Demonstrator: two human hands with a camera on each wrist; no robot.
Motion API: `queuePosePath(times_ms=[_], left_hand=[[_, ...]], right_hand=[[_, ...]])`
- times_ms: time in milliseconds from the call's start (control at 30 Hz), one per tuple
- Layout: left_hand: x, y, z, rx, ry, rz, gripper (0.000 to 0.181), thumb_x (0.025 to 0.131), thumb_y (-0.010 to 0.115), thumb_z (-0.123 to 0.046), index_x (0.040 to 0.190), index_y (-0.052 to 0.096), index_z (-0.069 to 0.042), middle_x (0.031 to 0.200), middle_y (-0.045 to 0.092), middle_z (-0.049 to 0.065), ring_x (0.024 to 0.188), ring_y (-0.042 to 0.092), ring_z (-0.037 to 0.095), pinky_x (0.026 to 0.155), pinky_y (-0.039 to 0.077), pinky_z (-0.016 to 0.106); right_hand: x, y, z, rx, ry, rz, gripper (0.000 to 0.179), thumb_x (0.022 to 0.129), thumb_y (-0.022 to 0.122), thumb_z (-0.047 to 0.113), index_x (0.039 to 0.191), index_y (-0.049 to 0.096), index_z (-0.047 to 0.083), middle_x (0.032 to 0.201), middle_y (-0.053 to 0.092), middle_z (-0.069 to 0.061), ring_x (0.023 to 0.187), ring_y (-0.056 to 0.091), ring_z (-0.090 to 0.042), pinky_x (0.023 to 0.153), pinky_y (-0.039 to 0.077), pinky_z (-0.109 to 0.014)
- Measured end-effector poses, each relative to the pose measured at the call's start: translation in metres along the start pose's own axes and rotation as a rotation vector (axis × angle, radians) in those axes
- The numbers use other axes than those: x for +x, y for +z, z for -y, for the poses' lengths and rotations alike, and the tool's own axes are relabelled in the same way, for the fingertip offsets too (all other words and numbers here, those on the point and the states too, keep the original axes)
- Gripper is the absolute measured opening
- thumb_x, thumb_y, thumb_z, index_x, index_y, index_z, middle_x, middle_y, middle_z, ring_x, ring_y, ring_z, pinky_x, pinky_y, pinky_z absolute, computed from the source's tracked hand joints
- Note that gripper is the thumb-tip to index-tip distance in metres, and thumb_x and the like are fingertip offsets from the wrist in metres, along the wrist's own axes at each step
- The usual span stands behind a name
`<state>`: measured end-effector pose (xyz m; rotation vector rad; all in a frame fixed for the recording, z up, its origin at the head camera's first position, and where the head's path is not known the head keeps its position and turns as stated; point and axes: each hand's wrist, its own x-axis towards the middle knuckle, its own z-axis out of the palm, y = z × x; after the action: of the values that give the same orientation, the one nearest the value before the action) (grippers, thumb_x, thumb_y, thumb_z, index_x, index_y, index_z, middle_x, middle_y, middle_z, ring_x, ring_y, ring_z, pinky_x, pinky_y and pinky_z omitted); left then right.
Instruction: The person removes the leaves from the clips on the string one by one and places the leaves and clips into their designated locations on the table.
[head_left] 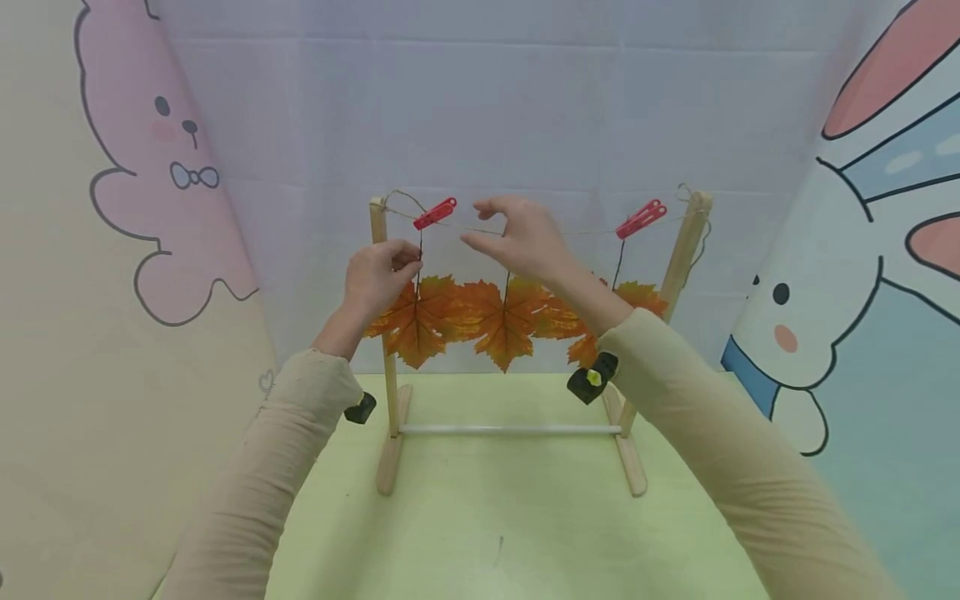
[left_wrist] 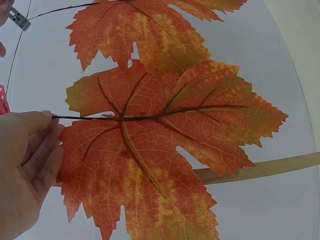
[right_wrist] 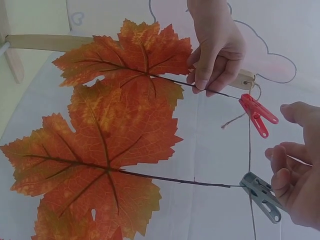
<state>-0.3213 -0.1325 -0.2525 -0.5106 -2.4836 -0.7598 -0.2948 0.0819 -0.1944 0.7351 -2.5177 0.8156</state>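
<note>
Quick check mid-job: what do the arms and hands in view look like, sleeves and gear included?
The left hand and right hand are gloveless. The left sleeve and right sleeve are long, plain beige. A small black device shows by the left cuff; another, by the right, bears a yellow spot.

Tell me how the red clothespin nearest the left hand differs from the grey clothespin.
The red clothespin is vivid, the grey clothespin dull. The left hand pinches the leaf stem at the red clothespin, not the grey clothespin's stem. Both clip leaf stems to the twine.
</note>
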Motion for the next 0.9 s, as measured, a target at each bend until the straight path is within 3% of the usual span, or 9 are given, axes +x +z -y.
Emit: queuePosePath(times_ms=[533,900], left_hand=[[0.001,0.001,0.001,0.001,0.009,0.002,0.015,0.085,0.063,-0.014,0.097,0.067,-0.005,0.091,0.069,0.010,0.081,0.064,0.023,0.079,0.046,0.039],[0.002,0.002,0.002,0.006,0.021,-0.002,0.015,0.086,0.063,-0.013,0.097,0.067,-0.004,0.091,0.069,0.011,0.081,0.064,0.024,0.078,0.047,0.039]], right_hand=[[0.021,0.016,-0.006,0.017,0.007,0.002,0.051,0.088,0.058,0.031,0.132,0.046,0.008,0.121,0.056,-0.008,0.060,0.046,-0.018,0.060,0.041,-0.025],[0.026,0.024,0.000,0.029,0.006,-0.014,0.051,0.089,0.058,0.027,0.133,0.045,0.005,0.123,0.056,-0.009,0.060,0.042,-0.018,0.064,0.040,-0.026]])
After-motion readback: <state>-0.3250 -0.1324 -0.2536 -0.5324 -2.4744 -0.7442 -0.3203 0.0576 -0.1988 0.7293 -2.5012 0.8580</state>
